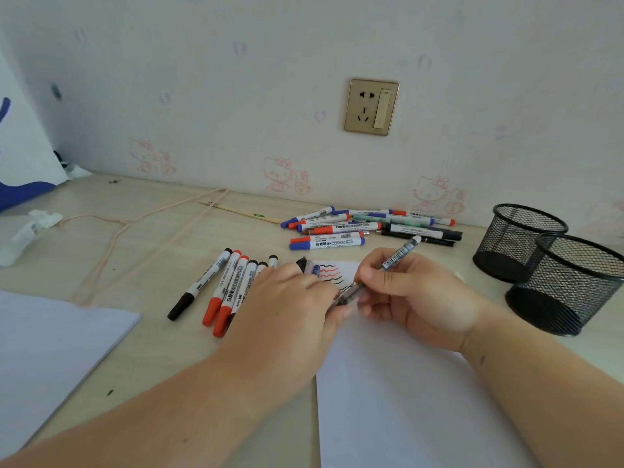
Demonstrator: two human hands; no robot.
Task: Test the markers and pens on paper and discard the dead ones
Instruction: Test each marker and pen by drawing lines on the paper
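Right hand (398,292) pinches a clear barcode-labelled pen (400,253) over scribbled white paper (388,383); left hand (287,305) grips its cap end; an untested marker pile (368,226) waits.

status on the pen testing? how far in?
Partway. Done: black and red squiggles on the paper; a row of markers lies left of it. In hand: right hand holds a pen, left hand at its cap. Left: the pile by the wall. Both mesh cups look empty.
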